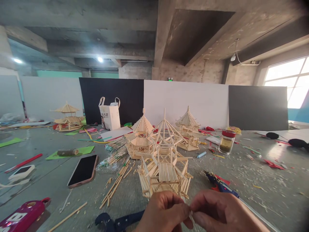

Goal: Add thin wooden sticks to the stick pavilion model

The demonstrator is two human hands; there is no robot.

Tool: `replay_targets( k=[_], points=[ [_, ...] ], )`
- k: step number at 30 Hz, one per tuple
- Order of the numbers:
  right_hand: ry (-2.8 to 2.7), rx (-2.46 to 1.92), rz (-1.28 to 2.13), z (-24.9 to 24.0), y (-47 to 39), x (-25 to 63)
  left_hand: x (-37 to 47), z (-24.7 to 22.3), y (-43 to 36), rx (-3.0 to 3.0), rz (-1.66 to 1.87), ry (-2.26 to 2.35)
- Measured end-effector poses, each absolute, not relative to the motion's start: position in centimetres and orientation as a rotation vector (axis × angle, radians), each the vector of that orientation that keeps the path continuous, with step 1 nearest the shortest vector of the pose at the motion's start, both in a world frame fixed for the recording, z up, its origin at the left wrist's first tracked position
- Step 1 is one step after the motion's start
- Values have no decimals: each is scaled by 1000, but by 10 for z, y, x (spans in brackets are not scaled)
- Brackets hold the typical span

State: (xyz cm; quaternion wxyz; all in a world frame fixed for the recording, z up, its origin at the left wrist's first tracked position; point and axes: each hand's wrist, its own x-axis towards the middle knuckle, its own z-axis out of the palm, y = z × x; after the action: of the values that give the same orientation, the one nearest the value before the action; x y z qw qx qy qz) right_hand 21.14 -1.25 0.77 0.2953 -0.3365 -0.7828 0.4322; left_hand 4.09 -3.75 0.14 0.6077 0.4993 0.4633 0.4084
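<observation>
Left hand (164,211) and right hand (217,211) pinch one thin stick (190,213) together (fingertips closed); nearest pavilion model (164,170) stands roofed, railings apparently unfinished.

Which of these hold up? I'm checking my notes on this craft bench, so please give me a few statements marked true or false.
1. The left hand and the right hand meet fingertip to fingertip in front of the nearest stick pavilion. True; whatever they pinch is too small to make out.
2. The phone lies screen-up left of the pavilion. True.
3. The glass jar has a blue lid. False: its lid is red.
4. The paper bag lies flat on the table. False: it stands upright near the black panel.
5. Loose sticks lie between the phone and the pavilion. True.
</observation>
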Motion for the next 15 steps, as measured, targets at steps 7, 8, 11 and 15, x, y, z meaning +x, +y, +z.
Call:
replay_targets(
  k=[7,8,11,15],
  points=[
    [-2317,-715,564,29,-10,225,39,2,-34,1120,877,950],
    [-2357,-693,541,29,-9,224,39,2,-34,1117,881,950],
    [-2403,-586,565,27,-7,222,40,0,-33,1089,899,939],
    [-2356,-603,558,22,-7,219,41,-4,-30,1041,948,907]
  ],
)
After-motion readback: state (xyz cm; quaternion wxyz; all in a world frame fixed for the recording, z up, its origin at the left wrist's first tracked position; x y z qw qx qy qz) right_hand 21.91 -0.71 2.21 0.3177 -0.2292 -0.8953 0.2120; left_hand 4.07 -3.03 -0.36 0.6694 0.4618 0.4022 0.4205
